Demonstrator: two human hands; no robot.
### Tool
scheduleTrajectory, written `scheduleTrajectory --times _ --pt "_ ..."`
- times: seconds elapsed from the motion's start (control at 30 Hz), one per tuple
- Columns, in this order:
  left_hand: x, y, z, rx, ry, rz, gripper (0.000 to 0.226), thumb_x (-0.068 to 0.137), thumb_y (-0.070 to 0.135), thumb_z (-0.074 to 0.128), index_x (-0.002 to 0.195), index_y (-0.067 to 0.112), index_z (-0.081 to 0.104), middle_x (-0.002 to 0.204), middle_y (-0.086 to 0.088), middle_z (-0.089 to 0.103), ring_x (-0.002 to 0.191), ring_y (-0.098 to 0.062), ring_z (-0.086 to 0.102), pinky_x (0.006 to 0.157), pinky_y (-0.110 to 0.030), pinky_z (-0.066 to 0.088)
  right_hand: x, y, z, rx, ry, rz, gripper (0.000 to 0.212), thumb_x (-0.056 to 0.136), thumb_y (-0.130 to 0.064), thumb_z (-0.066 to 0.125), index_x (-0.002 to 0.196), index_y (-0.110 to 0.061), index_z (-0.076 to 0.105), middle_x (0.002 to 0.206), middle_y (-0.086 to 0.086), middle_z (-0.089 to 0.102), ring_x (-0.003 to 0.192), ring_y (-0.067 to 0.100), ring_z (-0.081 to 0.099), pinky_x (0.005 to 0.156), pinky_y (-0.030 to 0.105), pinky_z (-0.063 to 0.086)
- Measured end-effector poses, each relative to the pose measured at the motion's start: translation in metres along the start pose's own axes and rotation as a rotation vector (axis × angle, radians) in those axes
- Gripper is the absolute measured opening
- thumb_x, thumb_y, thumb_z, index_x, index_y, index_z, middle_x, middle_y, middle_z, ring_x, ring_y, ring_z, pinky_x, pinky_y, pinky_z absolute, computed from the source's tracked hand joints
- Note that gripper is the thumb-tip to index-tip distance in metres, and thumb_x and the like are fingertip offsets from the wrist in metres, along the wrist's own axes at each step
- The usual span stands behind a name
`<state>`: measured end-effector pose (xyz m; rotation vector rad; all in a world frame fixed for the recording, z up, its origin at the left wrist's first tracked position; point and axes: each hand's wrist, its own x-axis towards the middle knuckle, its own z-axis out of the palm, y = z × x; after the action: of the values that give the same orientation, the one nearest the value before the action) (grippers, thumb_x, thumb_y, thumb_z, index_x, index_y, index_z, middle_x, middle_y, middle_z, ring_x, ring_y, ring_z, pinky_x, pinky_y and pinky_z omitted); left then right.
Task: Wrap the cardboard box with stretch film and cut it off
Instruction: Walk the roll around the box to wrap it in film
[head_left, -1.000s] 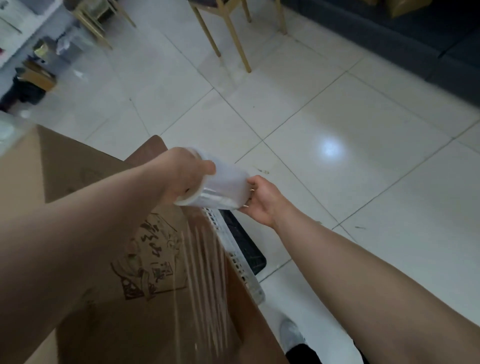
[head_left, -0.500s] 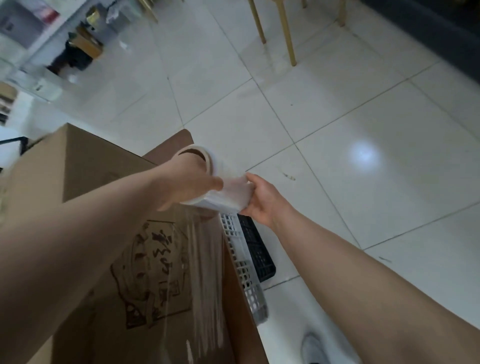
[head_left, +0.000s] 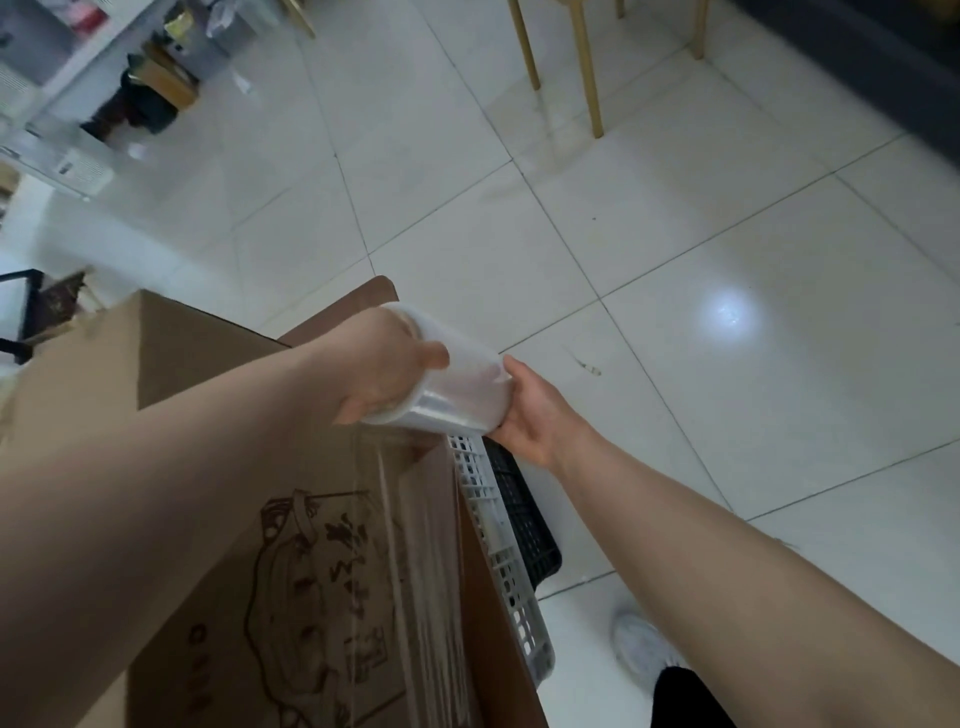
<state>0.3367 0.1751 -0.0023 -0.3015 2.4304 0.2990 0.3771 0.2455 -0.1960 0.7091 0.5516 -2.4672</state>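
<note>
Evidently both hands, the left hand (head_left: 387, 371) and right hand (head_left: 535, 415), are closed on the 2 ends of the film roll (head_left: 454, 387) above the cardboard box (head_left: 218, 519), probably so film (head_left: 415, 545) pays out taut over its top.

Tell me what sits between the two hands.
Head view: the stretch film roll, gripped at its ends by the left hand and right hand.

dim, soft indoor light; a lamp glare on the glossy floor (head_left: 727, 317), blurred, bowed edges.
</note>
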Motion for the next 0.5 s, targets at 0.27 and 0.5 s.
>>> scheduleTrajectory --times 0.27,0.5 --pt "0.015 -0.004 -0.016 0.346 0.066 0.104 0.032 0.085 0.035 0.064 0.102 0.008 0.066 0.101 -0.011 0.068 0.092 -0.026 0.065 0.083 -0.037 0.053 0.024 -0.018 0.012 -0.037 -0.014 0.016 0.043 0.102 -0.038 0.043 0.127 -0.006 0.054 0.122 0.018 0.061 0.105 0.032 0.064 0.078 0.045 0.059" --pt "0.039 0.000 -0.041 -0.439 -0.014 -0.121 0.042 0.082 0.045 0.068 0.091 0.004 0.062 0.069 -0.007 0.059 0.053 -0.018 0.055 0.054 -0.026 0.048 0.047 -0.026 0.012 0.011 -0.057 0.039 0.030 0.103 -0.029 0.039 0.113 -0.006 0.056 0.103 0.015 0.060 0.096 0.030 0.061 0.103 0.053 0.044"
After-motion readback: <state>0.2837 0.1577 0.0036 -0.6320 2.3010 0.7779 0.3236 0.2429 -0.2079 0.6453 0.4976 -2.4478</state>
